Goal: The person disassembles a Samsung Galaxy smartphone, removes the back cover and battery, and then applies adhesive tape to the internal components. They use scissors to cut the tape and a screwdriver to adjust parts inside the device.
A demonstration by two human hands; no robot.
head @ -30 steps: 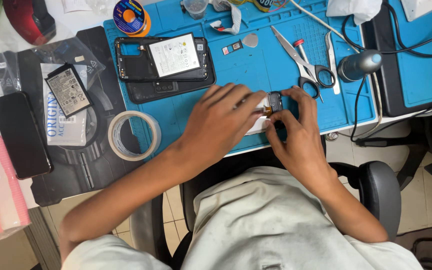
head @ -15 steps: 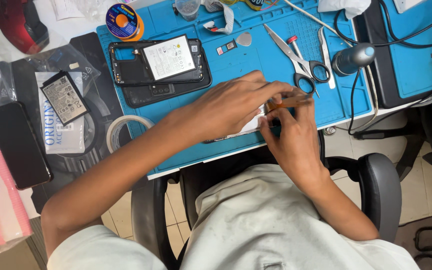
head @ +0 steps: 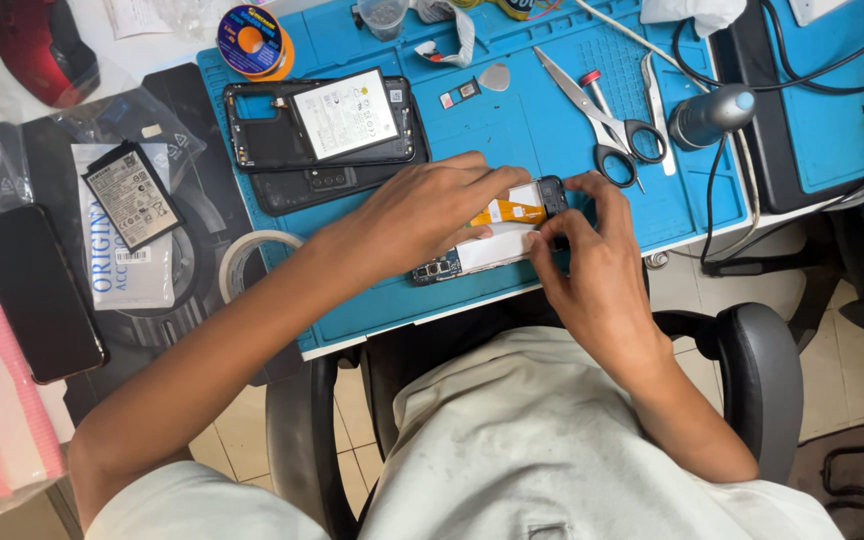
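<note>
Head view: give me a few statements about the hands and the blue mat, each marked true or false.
1. Both hands, left hand and right hand, touch the circuit board with the orange flex strip. True.
2. The scissors are in the right hand. False: they lie on the blue mat, untouched.
3. The opened phone shell lies on the mat beyond the left hand. True.
4. The tape roll sits on the circuit board. False: it lies apart, at the mat's left edge.

- I see through one head-worn camera, looking steeply down on the blue work mat (head: 512,130).
- It sits close above; the mat fills the upper frame, my lap below it.
</note>
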